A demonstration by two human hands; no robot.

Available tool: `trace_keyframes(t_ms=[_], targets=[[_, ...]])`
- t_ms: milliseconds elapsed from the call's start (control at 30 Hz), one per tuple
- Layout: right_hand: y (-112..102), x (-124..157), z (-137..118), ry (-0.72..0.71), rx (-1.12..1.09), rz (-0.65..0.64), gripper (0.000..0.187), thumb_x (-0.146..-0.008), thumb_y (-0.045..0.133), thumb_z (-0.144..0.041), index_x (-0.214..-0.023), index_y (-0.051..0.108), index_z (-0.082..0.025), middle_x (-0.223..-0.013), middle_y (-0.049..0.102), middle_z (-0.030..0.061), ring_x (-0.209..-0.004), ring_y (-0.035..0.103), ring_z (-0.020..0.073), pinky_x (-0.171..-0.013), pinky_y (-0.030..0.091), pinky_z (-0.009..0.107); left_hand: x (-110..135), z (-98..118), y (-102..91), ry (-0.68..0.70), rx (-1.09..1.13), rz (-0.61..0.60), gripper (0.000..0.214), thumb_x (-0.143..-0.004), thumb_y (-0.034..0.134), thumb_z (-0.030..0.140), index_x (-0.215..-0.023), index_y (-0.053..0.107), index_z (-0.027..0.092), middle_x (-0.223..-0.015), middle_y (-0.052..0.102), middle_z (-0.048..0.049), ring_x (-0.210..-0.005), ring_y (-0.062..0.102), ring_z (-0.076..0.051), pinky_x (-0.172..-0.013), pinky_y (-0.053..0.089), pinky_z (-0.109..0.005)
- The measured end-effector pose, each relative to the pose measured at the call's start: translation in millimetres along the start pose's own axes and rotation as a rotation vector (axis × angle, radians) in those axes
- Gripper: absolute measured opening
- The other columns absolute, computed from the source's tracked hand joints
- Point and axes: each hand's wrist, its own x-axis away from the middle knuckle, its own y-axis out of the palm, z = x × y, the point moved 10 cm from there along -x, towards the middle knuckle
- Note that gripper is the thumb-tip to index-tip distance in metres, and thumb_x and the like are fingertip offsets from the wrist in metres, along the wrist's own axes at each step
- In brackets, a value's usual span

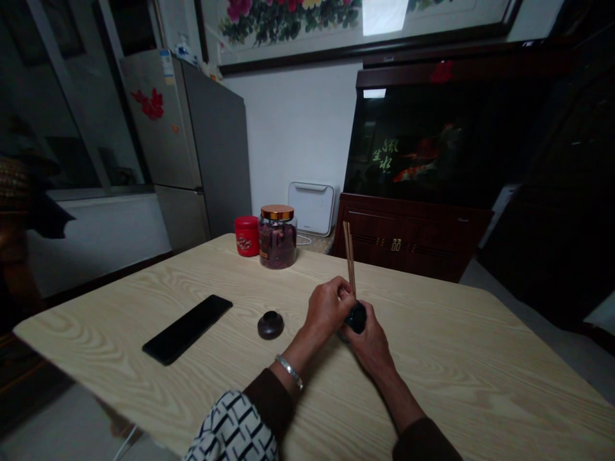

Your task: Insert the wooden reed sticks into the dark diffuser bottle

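Note:
My left hand point(327, 309) pinches a pair of thin wooden chopsticks point(350, 256), which stand nearly upright, with their lower ends hidden by my fingers. In my right hand point(369, 346) is a small, dark, rounded pot point(357, 318), partly covered by my fingers and held close under the chopsticks. A round dark brown lid with a knob point(270, 324) rests on the pale wood-grain table point(432, 358) to the left of my hands. A silver bangle point(289, 372) circles my left wrist.
A black smartphone point(187, 330) lies face up at the table's left. At the far edge stand a red tin point(246, 235) and a glass jar with a gold lid point(277, 237). Behind are a refrigerator point(185, 144), white appliance point(311, 208), and wooden cabinet point(413, 234).

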Motion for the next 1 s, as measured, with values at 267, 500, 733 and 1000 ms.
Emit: trace_keyframes(t_ms=[267,500,733,1000], targets=[[1,-1,0,0.004,0.045,0.005,0.062,-0.070,0.064,-0.054,-0.122,0.046,-0.025,-0.108,0.066,0.0057,-0.094,0.064,0.0245,-0.078,0.047,0.034,22,-30,-7.7,-0.112,-0.049,-0.112,0.010,-0.075,0.058,0.028,-0.079,0.062,0.020,-0.065,0.062,0.0023,-0.061,0.055,-0.012,-0.056,0.035,-0.021],[3,4,0,0.038,0.106,0.043,0.067,-0.069,0.062,-0.057,-0.124,0.046,-0.023,-0.105,0.067,0.0068,-0.095,0.064,0.0255,-0.079,0.048,0.035,55,-88,-18.9,-0.306,-0.019,-0.039,0.017,-0.078,0.056,0.032,-0.069,0.056,0.018,-0.060,0.056,0.0023,-0.057,0.049,-0.011,-0.052,0.030,-0.021],[21,-21,-6,0.052,0.163,0.088,0.064,-0.069,0.061,-0.060,-0.121,0.047,-0.024,-0.101,0.068,0.0063,-0.092,0.065,0.0262,-0.073,0.048,0.034,62,-97,-20.6,-0.355,0.028,0.052,0.013,-0.079,0.053,0.027,-0.069,0.056,0.019,-0.059,0.054,0.0027,-0.058,0.050,-0.012,-0.053,0.029,-0.022],[38,-74,-8,0.079,0.198,0.158,0.063,-0.070,0.059,-0.062,-0.118,0.049,-0.023,-0.101,0.066,0.0065,-0.089,0.064,0.0248,-0.073,0.046,0.034,61,-100,-24.8,-0.371,0.019,0.056,0.012,-0.079,0.053,0.025,-0.068,0.055,0.020,-0.061,0.056,0.0014,-0.060,0.051,-0.014,-0.057,0.032,-0.023]])
